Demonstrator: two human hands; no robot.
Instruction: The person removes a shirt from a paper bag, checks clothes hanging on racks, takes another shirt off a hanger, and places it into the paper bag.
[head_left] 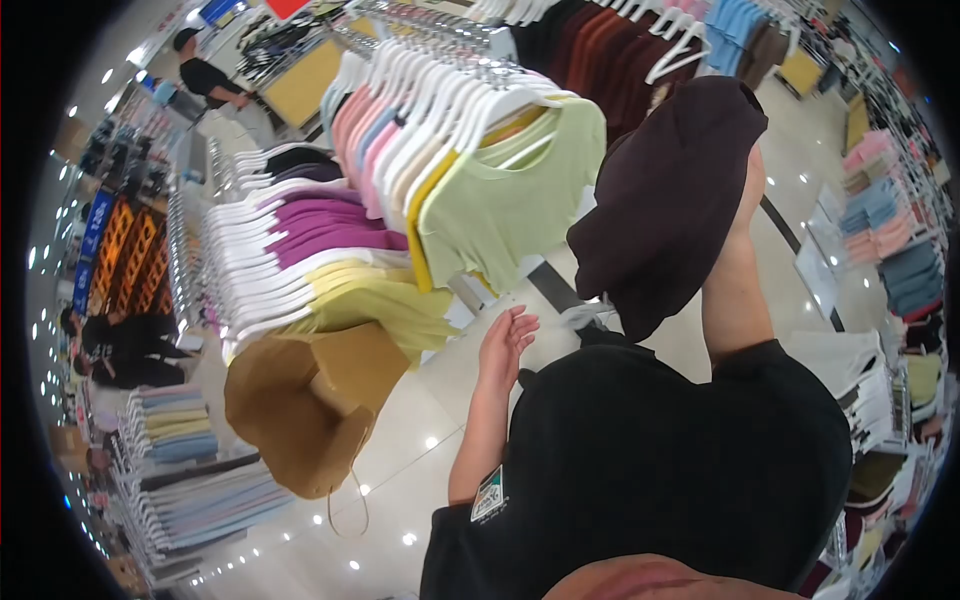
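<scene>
My right hand, almost wholly hidden behind cloth, holds up a dark brown garment (670, 200); its folds hide the exact kind. The forearm (738, 290) reaches forward below it. Low in front of my body, my left hand (508, 342) is empty, its fingers loosely bent and apart. A light green T-shirt (520, 190) faces me at the near end of a rack of tops on white hangers, just beyond that hand. To its left is a brown paper bag (365, 375) with its mouth open and a string handle dangling.
Purple tops (325, 230) and yellow-green tops (385, 305) hang on the left rail. Dark and rust-coloured tops (590, 45) hang at the back near a white hanger (680, 55). Another person (205, 80) stands at the far left. Folded clothes (870, 210) line the right side.
</scene>
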